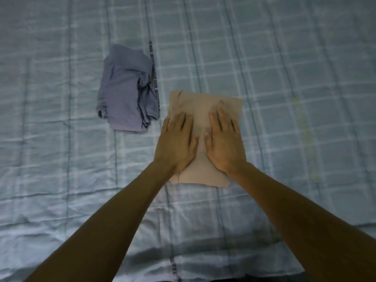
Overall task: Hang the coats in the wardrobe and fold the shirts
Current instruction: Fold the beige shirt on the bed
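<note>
Now both hands lie flat w/ straight fingers, left hand & right hand pressing side by side on folded beige shirt on checked bedspread, grey-blue shirt crumpled just left.

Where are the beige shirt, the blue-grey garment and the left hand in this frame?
beige shirt (205, 102), head view, bare part near its far edge.
blue-grey garment (124, 92), head view, middle of its smooth left panel.
left hand (176, 143), head view, back of the hand.

left hand: flat, palm down, fingers straight | right hand: flat, palm down, fingers straight
</note>
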